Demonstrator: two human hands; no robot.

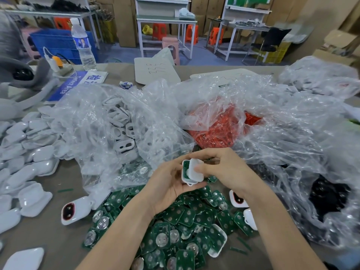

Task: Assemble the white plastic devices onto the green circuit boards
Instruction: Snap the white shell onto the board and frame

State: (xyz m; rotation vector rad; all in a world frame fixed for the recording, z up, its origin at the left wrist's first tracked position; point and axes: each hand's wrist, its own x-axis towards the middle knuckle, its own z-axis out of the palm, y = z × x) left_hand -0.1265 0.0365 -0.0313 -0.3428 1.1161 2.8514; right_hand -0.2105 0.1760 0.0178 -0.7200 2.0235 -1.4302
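Holding a white rounded plastic shell (183, 179) with a green circuit board (185, 168) seated inside it, my left hand (169, 190) curls its fingers round the shell from below. My right hand (224, 170) pinches a white rounded plastic cover (195, 169) between thumb and fingers, tilted against the shell's open face and touching it. At 6 o'clock, under both wrists, lies a loose pile of green circuit boards (185, 221) with round silver contacts, spread on the brown table (66, 172). At 4 o'clock, just beside my right wrist, sits a white device with a dark red window (236, 199), and a second one like it (71, 210) lies at 8 o'clock. At 9 o'clock a heap of glossy white shell halves (29, 152) covers the table's left side. At 11 o'clock a crinkled clear plastic bag holds white frames with cut-out openings (121, 121); at 1 o'clock another clear bag holds small red parts (224, 131); at 3 o'clock a third holds black parts (327, 193). Far off at 10 o'clock stand a clear water bottle (82, 41) and a blue sign (76, 84).
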